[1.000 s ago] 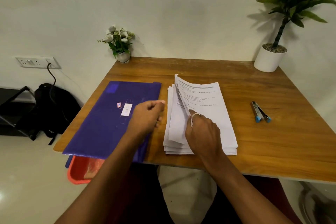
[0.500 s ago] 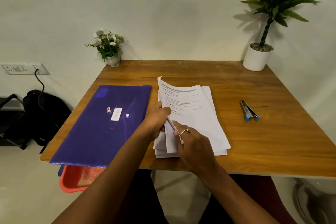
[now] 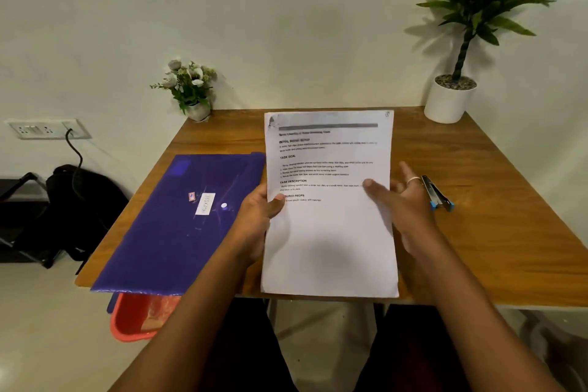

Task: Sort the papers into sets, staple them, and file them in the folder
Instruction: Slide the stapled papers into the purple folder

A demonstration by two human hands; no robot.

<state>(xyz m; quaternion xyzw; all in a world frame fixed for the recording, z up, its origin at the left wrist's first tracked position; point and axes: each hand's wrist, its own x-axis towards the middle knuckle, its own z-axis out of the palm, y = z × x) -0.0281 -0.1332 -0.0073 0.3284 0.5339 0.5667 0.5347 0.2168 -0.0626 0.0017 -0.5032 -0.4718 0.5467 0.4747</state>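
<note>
Papers (image 3: 331, 232): white printed sheets, flat rectangle, text on upper half, held up facing camera over table's near edge; thickness not clear. Left hand (image 3: 257, 219) grips left edge, thumb curled onto front. Right hand (image 3: 404, 207) at right edge, thumb on page, fingers straight and spread. Glossy purple plastic folder (image 3: 178, 219) just left, overhanging smooth wooden table (image 3: 509, 232). Blue-tipped stapler (image 3: 437, 194) right, bare wood beyond it. Half second ago papers lay flat on table.
</note>
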